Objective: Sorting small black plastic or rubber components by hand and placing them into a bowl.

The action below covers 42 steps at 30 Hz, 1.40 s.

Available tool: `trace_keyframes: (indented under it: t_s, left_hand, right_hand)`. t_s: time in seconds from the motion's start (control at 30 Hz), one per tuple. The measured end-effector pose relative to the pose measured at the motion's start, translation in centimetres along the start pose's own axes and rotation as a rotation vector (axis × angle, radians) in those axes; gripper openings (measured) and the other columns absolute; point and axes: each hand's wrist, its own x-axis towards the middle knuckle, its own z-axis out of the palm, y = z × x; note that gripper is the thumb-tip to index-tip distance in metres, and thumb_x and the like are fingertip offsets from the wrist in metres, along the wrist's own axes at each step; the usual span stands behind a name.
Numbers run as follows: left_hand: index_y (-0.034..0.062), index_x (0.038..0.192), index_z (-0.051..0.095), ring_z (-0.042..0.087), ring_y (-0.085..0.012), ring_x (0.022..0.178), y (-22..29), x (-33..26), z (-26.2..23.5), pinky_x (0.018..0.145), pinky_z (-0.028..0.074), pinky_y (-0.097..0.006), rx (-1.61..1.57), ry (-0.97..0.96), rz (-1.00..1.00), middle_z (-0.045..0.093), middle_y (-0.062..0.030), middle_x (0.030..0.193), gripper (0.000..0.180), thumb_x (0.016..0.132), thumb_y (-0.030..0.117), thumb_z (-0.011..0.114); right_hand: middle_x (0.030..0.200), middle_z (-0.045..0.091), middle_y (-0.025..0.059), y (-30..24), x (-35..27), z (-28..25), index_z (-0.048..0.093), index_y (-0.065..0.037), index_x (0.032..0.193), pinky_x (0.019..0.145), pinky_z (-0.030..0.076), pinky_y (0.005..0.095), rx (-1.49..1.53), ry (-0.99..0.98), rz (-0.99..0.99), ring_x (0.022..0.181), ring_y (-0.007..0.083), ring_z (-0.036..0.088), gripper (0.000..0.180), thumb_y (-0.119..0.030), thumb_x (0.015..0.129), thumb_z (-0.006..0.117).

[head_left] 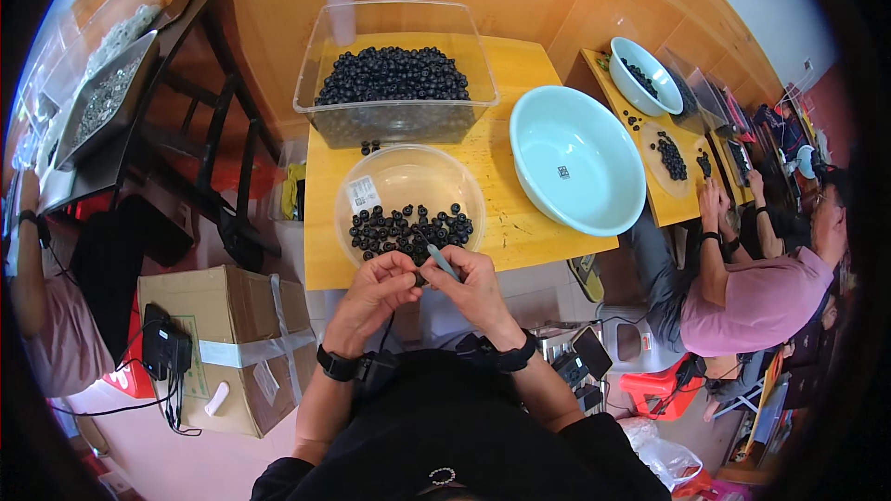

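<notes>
I see left hand pinching a small dark bead, right hand gripping a slim grey tool, both at clear bowl of dark beads, white rectangular label inside, on wooden counter

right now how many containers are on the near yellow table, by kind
Clear rectangular bin of dark beads: 1
Clear round bowl of dark beads: 1
Pale blue basin, no beads in it: 1
Total: 3
The left hand and right hand, holding a thin tool, work just below the round bowl.
</notes>
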Motion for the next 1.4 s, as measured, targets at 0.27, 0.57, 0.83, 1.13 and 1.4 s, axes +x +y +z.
trace_keyframes:
  t_s: [0.27,0.57,0.83,1.13,1.4]
  left_hand:
    - [0.0047,0.096,0.057,0.062,-0.0115,0.078,-0.9,0.7,0.7,0.072,0.052,-0.023,0.039,0.043,-0.006,0.061,-0.0046,0.095,0.013,0.084,0.005,0.063]
    - [0.0049,0.096,0.059,0.062,-0.0106,0.074,1.6,-0.1,-0.8,0.067,0.051,-0.022,0.248,0.287,0.164,0.063,-0.0045,0.092,0.012,0.086,0.01,0.062]
    - [0.0047,0.094,0.06,0.059,-0.0069,0.069,1.5,-1.2,-2.2,0.062,0.047,-0.019,0.569,0.44,0.274,0.064,-0.0029,0.088,0.01,0.087,0.01,0.06]
    - [-0.0003,0.096,0.063,0.059,-0.0099,0.069,0.7,1.0,-2.1,0.061,0.048,-0.023,0.855,0.409,0.344,0.065,-0.005,0.086,0.015,0.082,0.005,0.063]
    - [-0.0002,0.09,0.062,0.059,-0.0292,0.071,-0.5,3.9,-0.8,0.063,0.048,-0.036,1.679,0.293,0.546,0.054,-0.015,0.08,0.023,0.067,-0.003,0.068]
  right_hand:
    - [0.076,0.063,0.0035,0.2,-0.9,-0.6,0.062,-0.001,0.096,0.061,0.045,0.0223,-0.204,0.08,-0.075,0.068,0.0057,0.054,0.023,-0.009,0.076,0.071]
    - [0.082,0.061,0.0138,-2.3,4.5,-14.4,0.063,0.0,0.097,0.063,0.046,0.0348,-0.948,0.766,-0.389,0.069,0.0261,0.059,0.026,-0.013,0.075,0.069]
    - [0.091,0.06,0.0168,-2.2,2.9,-13.8,0.062,0.0,0.102,0.068,0.046,0.0431,-1.285,0.72,-0.198,0.078,0.0364,0.06,0.032,-0.018,0.076,0.069]
    - [0.084,0.065,0.0174,-1.7,2.8,-12.0,0.066,-0.005,0.095,0.068,0.048,0.0422,-1.289,0.682,-0.149,0.077,0.0371,0.061,0.024,-0.013,0.073,0.069]
    - [0.082,0.062,0.0138,-1.5,1.4,-9.6,0.066,-0.005,0.092,0.063,0.047,0.042,-1.286,0.561,-0.234,0.073,0.0358,0.06,0.022,-0.005,0.07,0.068]
